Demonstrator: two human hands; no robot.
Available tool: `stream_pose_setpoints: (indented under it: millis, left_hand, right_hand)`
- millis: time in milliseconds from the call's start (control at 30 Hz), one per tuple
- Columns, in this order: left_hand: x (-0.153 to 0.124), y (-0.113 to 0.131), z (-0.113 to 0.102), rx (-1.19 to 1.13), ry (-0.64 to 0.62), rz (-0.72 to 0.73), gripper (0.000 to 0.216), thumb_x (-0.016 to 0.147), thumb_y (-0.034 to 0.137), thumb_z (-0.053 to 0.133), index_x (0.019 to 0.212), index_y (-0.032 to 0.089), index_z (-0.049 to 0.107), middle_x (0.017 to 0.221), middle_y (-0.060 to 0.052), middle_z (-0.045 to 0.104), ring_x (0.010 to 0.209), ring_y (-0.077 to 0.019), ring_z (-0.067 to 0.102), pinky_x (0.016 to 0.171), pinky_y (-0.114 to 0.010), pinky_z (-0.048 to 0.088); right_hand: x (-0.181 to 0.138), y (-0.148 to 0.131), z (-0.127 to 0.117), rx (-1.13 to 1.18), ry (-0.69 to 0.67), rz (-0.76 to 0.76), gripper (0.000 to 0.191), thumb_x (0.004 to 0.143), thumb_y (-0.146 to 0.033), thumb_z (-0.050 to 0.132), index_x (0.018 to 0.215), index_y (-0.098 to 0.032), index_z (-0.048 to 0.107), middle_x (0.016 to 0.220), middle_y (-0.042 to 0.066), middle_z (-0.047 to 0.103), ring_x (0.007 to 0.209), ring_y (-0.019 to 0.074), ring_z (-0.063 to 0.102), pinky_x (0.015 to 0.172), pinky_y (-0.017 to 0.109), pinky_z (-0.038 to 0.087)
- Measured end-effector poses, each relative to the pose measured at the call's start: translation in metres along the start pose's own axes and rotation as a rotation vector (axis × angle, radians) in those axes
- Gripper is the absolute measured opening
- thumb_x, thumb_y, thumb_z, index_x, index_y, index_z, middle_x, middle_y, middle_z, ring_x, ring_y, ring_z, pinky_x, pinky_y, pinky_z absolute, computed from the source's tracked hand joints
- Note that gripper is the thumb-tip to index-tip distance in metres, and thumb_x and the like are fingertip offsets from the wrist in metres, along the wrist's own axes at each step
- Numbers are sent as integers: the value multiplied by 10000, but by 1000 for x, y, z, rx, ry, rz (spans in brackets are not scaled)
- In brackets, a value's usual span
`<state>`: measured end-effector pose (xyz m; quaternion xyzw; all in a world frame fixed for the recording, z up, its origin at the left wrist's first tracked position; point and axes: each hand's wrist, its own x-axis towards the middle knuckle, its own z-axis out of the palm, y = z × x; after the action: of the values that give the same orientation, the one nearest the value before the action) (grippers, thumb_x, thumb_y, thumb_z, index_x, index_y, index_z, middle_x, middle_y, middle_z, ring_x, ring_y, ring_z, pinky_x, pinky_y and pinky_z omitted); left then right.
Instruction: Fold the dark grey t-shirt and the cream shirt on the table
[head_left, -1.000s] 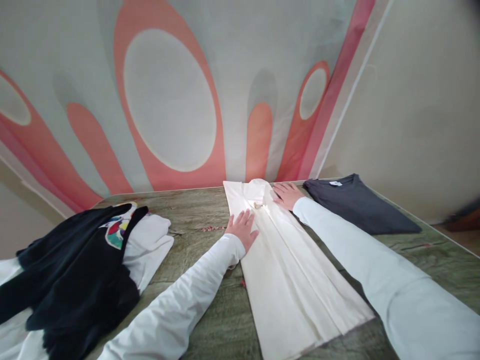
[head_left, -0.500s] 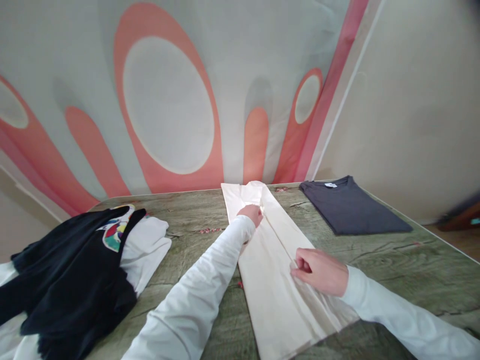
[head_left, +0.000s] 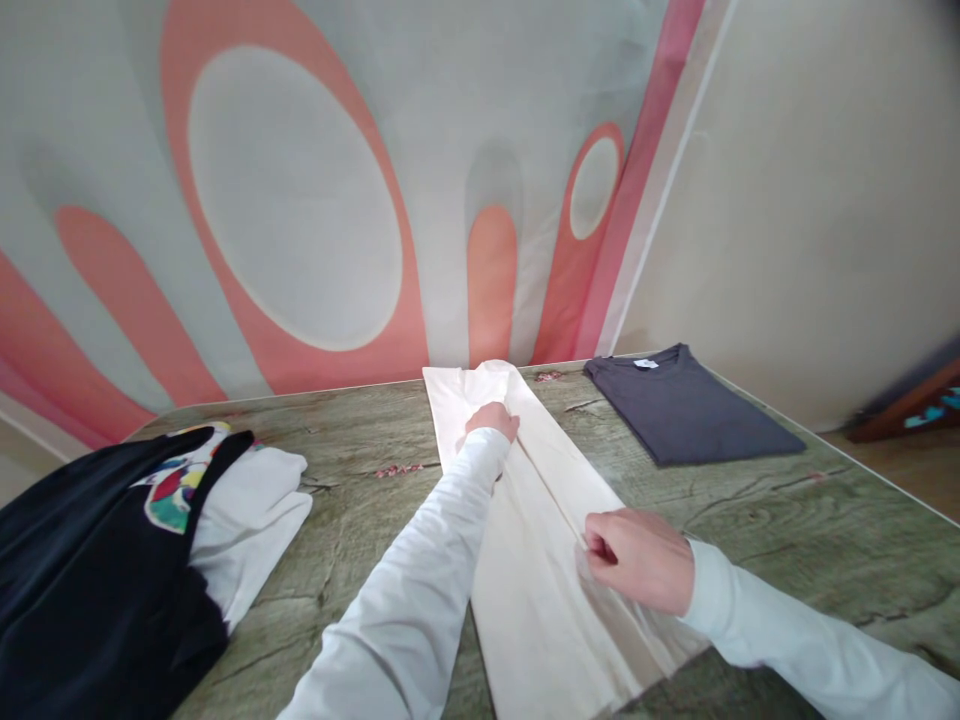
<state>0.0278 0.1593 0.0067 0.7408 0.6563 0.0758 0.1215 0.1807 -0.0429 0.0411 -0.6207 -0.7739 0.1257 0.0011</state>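
Note:
A cream-coloured garment point(head_left: 536, 600), folded into a long strip, lies lengthwise on the wood-patterned table; its collar end points to the wall. My left hand point(head_left: 493, 420) is closed on the fabric near the collar, its fingertips mostly hidden behind the hand. Farther down the strip, on its right side, my right hand point(head_left: 639, 560) pinches the edge of a folded layer between thumb and fingers. Creases run through the cloth below my right hand.
A folded dark grey T-shirt point(head_left: 694, 410) lies at the back right of the table point(head_left: 352, 530). At the left, a heap holds a black garment point(head_left: 97, 560) with a colourful print and a white garment point(head_left: 251, 510). A patterned wall covering point(head_left: 442, 150) rises behind the table.
The view has turned slightly, so the table and clothes sit farther left. Both hands keep their grip on the cream garment at nearly the same places.

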Motion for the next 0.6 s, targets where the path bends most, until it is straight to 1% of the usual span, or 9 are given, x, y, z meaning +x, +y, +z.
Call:
stream_pose_setpoints:
  millis: [133,300,467,600]
  left_hand:
    - [-3,0,2,-6,8,2,367,764,493,431,902,212,622,976,-82,644,896,-237,596,722,-331,462]
    - [-6,2,2,-14,36,1,479,788,561,350,935,187,611,978,-110,637,904,-243,591,739,-342,452]
    - [-7,2,2,-12,31,3,380,760,489,442,931,198,616,972,-98,642,898,-238,594,730,-325,454]
    - [-9,2,1,-7,25,5,334,773,458,433,897,217,628,957,-81,648,887,-230,598,729,-326,453]
  right_hand:
    - [-5,-6,-6,-74,-5,23,114,697,-235,486,654,-185,580,653,36,632,596,148,540,514,261,177]
    - [-6,-8,-8,-98,-49,13,129,692,-211,477,631,-178,586,640,41,635,584,148,546,506,262,169]
    - [-6,-8,-10,-88,-37,17,121,690,-230,485,653,-185,591,664,38,644,606,153,556,508,256,185]
    - [-6,-11,-10,-131,-27,25,138,685,-222,471,659,-178,599,676,53,650,615,166,570,506,260,190]
